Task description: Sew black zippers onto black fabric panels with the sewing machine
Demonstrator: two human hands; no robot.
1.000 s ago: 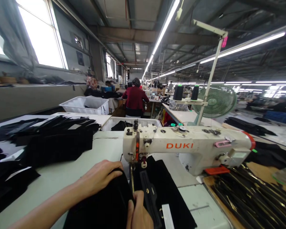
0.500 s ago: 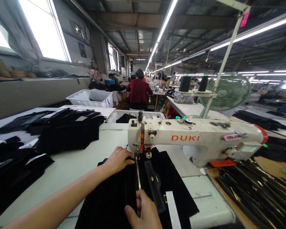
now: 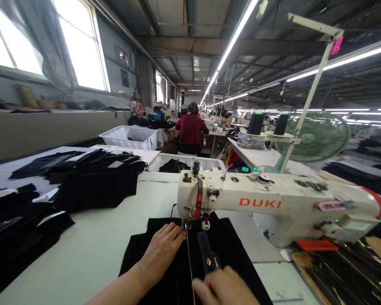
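Note:
A white DUKI sewing machine (image 3: 273,203) stands on the table in front of me. Black fabric (image 3: 228,250) lies under its needle, with a zipper (image 3: 190,258) running toward me. My left hand (image 3: 160,254) lies flat on the fabric just left of the needle, fingers stretched out. My right hand (image 3: 224,288) is at the bottom edge, blurred, resting on the fabric beside the zipper; its fingers are not clear.
Stacks of black cut pieces (image 3: 92,178) cover the table's left side. White bins (image 3: 128,137) stand behind. Black zippers (image 3: 343,271) lie at the right. A green fan (image 3: 314,137) and thread cones (image 3: 255,123) stand behind the machine. A person in red (image 3: 190,131) sits ahead.
The fabric has advanced away from me under the needle. My left hand flattened out beside the needle, and my right hand slid to the right of the zipper.

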